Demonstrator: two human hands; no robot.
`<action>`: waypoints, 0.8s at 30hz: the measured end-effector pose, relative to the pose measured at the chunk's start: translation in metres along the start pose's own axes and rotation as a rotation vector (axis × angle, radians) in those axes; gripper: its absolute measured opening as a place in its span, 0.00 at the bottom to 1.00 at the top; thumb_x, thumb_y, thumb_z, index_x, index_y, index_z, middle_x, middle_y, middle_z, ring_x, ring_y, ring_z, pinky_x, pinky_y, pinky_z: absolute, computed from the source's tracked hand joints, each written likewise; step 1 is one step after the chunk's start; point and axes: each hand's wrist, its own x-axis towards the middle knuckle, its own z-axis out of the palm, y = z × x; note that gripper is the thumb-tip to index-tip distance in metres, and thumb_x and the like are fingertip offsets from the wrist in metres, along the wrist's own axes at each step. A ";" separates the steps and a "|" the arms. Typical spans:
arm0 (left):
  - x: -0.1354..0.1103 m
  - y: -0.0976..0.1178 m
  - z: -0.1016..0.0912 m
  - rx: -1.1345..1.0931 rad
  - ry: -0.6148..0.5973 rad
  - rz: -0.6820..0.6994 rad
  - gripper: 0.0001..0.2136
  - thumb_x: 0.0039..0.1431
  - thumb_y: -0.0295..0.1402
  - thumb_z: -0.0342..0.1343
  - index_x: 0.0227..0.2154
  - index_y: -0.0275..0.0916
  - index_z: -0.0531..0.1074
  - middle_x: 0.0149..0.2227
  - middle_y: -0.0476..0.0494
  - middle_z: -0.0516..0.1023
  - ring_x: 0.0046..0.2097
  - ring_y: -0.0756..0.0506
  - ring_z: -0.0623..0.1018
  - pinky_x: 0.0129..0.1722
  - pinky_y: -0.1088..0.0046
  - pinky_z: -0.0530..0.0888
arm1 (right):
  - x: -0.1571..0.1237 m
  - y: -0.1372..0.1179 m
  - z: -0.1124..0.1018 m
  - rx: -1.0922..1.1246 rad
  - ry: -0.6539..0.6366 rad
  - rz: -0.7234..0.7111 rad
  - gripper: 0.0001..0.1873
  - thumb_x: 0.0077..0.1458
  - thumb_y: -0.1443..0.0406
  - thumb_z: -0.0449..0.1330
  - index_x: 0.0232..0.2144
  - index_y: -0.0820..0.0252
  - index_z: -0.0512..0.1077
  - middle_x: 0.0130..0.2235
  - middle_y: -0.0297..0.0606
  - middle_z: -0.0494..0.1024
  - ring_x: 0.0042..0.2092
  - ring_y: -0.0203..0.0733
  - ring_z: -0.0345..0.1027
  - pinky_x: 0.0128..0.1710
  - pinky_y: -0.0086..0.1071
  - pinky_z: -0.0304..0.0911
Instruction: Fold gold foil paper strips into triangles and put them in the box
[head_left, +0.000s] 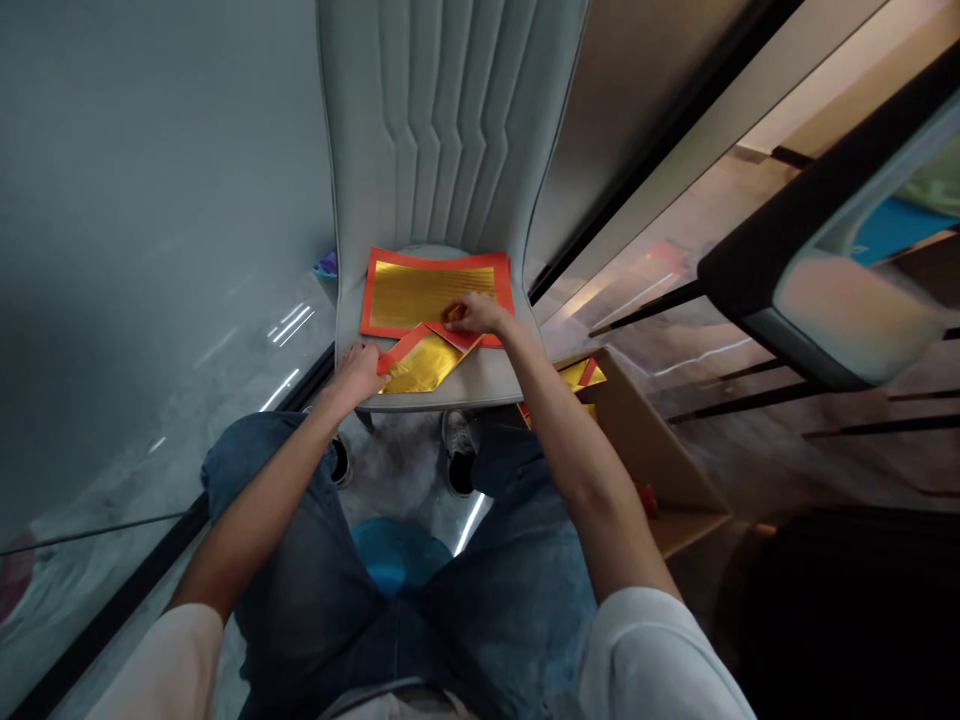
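On the chair seat (495,380) lies a stack of orange joss paper (431,285) with gold foil centres. In front of it is a partly folded sheet of joss paper (421,366), its gold side up and its orange edges turned over at a slant. My left hand (361,370) pinches the left end of this folded sheet. Curled fingers of my right hand (475,312) press at its upper right fold, over the near edge of the stack. My right fingertips are partly hidden and a little blurred.
A cardboard box (637,440) with folded gold and orange paper (582,374) stands on the floor to the right of the chair. The grey chair back (450,120) rises behind the stack. A glass wall (150,200) is at the left; another chair (795,290) is at the right.
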 end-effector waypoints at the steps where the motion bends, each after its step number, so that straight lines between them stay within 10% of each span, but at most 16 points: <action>1: 0.003 -0.002 0.001 -0.007 -0.002 -0.005 0.20 0.56 0.36 0.73 0.48 0.36 0.76 0.53 0.29 0.79 0.58 0.31 0.79 0.58 0.57 0.75 | -0.005 0.003 0.002 0.000 0.000 -0.028 0.16 0.53 0.66 0.74 0.46 0.56 0.85 0.39 0.38 0.87 0.37 0.44 0.77 0.41 0.34 0.68; 17: 0.035 0.004 -0.015 -0.320 -0.155 0.018 0.15 0.50 0.37 0.75 0.37 0.40 0.77 0.36 0.45 0.82 0.37 0.43 0.81 0.38 0.69 0.76 | -0.095 0.007 0.004 0.226 0.144 -0.075 0.08 0.56 0.62 0.69 0.35 0.59 0.76 0.33 0.36 0.79 0.33 0.41 0.67 0.35 0.34 0.59; 20: 0.027 0.008 -0.041 -0.451 -0.225 0.231 0.09 0.57 0.37 0.70 0.37 0.39 0.79 0.35 0.47 0.82 0.37 0.45 0.80 0.39 0.70 0.76 | -0.116 -0.001 -0.008 0.289 0.227 -0.131 0.09 0.57 0.59 0.68 0.34 0.56 0.75 0.34 0.37 0.81 0.35 0.44 0.70 0.37 0.37 0.63; 24: 0.009 0.013 -0.075 -0.412 0.242 0.523 0.09 0.68 0.38 0.61 0.45 0.41 0.83 0.44 0.44 0.81 0.46 0.43 0.80 0.49 0.65 0.78 | -0.140 -0.014 -0.018 0.286 0.509 -0.305 0.05 0.64 0.58 0.64 0.37 0.51 0.76 0.44 0.41 0.84 0.47 0.54 0.75 0.51 0.49 0.67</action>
